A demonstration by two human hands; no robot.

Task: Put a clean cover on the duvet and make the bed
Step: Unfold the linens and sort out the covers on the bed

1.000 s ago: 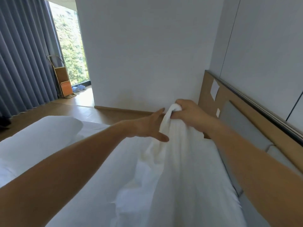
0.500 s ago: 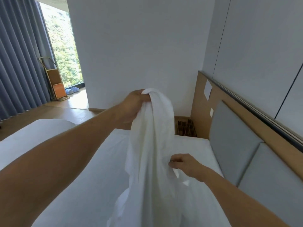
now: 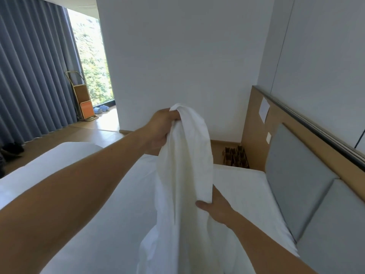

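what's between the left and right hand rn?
Only the white duvet cover: left hand grips its top, right hand holds it lower down. Head view.

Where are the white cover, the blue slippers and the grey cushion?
white cover [image 3: 185, 155]: head view, middle of hanging fold.
blue slippers [image 3: 97, 110]: head view, on the left slipper.
grey cushion [image 3: 296, 175]: head view, centre of its face.

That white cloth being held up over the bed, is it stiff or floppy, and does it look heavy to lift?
Probably very floppy: the white cover hangs in long soft folds from the left hand and bunches where the right hand grips it. Likely light for its size, since one raised hand carries the top.
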